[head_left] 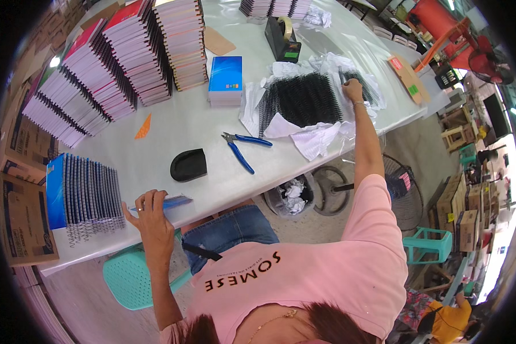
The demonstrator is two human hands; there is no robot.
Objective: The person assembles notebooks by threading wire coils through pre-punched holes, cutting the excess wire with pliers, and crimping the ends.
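Observation:
My left hand [152, 215] is at the table's front edge, its fingers closed round a thin blue-covered notebook [178, 202] seen almost edge-on. My right hand [354, 90] reaches far out to the right, with fingers pinched at black spiral binding coils [374, 92] lying on crumpled white paper. Beside it lies a bigger heap of the black coils [307, 100]. Blue-handled cutting pliers [239, 150] lie open on the table, near a black rounded holder [188, 165]. At the left stands a stack of blue notebooks [56, 189] with coils sticking out.
Tall stacks of spiral-bound books [136, 57] stand at the back left. Blue books [226, 74] and a tape dispenser [282, 40] are at the back middle. Below the table's front edge are a bin [292, 198] of waste paper and a green stool [129, 279]. Cartons [26, 218] line the left.

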